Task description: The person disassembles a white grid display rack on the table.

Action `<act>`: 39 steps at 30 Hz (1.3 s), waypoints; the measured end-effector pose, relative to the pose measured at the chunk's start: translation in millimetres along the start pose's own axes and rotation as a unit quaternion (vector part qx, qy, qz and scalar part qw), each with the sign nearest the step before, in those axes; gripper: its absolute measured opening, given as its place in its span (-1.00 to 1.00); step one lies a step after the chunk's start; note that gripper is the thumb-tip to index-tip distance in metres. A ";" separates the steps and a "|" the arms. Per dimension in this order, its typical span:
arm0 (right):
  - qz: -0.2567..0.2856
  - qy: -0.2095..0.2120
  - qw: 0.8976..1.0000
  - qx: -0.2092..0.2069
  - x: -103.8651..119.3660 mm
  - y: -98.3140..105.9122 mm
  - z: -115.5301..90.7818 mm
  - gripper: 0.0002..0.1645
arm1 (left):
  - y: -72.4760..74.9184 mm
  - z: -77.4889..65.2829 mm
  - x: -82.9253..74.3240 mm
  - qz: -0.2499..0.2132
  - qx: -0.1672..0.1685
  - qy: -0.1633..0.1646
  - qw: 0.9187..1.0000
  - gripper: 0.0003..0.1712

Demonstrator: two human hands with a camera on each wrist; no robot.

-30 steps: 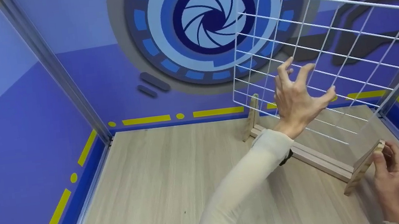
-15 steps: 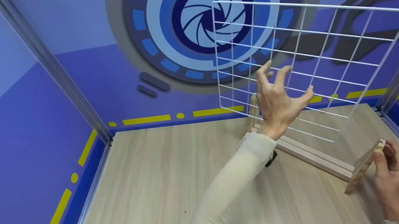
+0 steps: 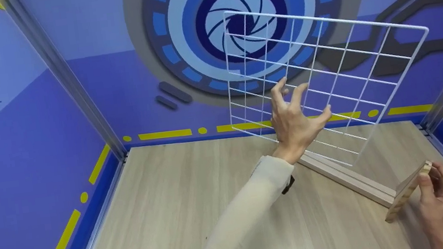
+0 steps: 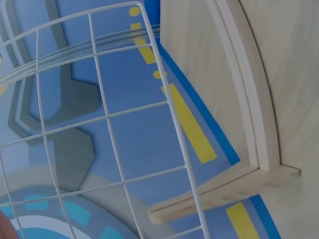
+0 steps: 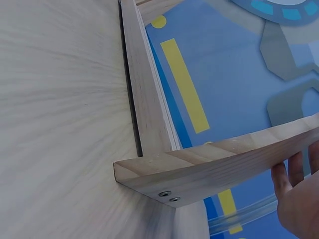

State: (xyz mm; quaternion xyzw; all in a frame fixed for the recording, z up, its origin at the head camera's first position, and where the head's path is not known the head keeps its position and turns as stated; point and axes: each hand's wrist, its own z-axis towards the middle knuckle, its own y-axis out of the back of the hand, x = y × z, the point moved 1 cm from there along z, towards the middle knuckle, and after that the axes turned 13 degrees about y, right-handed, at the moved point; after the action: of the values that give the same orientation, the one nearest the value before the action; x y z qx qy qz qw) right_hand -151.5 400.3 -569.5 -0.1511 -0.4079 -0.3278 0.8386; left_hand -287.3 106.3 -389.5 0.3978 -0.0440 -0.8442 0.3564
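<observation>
A white wire grid panel (image 3: 322, 19) is held up at a slant by my left hand (image 3: 295, 121), whose bent fingers hook onto its wires. The panel's lower edge hangs above the rail of a wooden stand (image 3: 348, 178). In the left wrist view, the panel's edge wire (image 4: 167, 102) crosses in front of the stand's far upright (image 4: 199, 199). My right hand (image 3: 439, 195) grips the top of the near upright (image 3: 409, 190) between thumb and fingers. The right wrist view shows two metal screws (image 5: 168, 195) low on that board. In the head view, my left hand hides the far upright.
The stand rests on a wood-grain tabletop (image 3: 165, 216). Blue printed walls (image 3: 108, 96) enclose its back and sides, with metal posts (image 3: 68, 84) at the corners. My left sleeve (image 3: 241, 219) crosses the front of the table.
My left hand has carried the grid panel left and slightly down, over the stand's rail. The stand's far upright has gone out of sight behind that hand. My right hand keeps its grip.
</observation>
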 end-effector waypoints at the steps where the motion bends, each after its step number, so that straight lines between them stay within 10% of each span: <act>1: -0.001 0.000 1.000 -0.001 0.1 1.0 -0.6 -0.46 | 1.2 -1.0 1.3 0.001 0.001 0.002 1.000 -0.26; 39: 0.060 0.006 0.998 -0.022 0.3 -1.9 -3.8 -0.46 | 34.6 -5.6 51.3 0.018 -0.011 0.023 1.000 -0.27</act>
State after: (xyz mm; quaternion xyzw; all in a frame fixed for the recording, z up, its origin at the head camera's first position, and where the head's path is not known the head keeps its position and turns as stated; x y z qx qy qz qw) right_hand -150.4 396.8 -571.7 -0.1913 -0.3861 -0.2869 0.8556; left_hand -285.8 49.2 -413.7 0.4119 -0.0339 -0.8288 0.3773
